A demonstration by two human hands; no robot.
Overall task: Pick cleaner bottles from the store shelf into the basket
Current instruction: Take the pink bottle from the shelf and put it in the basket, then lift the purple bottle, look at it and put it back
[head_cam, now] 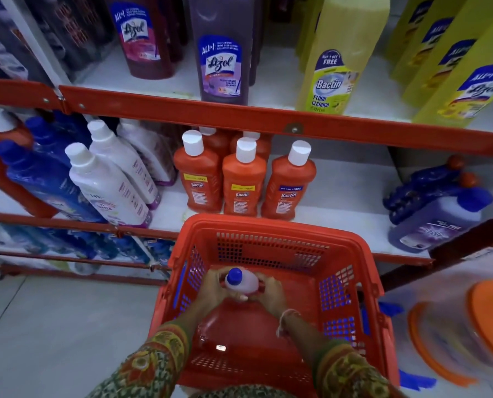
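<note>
Bottle (241,283), white, blue cap, sat between our palms inside red basket (271,225), above its floor. Left hand (212,287) and right hand (271,291) both clasped it. Long axis roughly upright, cap toward us. Straight drop remained, we judged.

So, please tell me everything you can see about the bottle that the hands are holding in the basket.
The bottle is small, with a pale whitish-lilac body that looks like plastic and a closed blue cap on top. A bit of red shows at its lower edge; no label can be read. It stands roughly upright, cap towards the camera, low inside the red basket. The left hand and right hand grip it from both sides. Whether it touches the basket floor cannot be seen.
</note>
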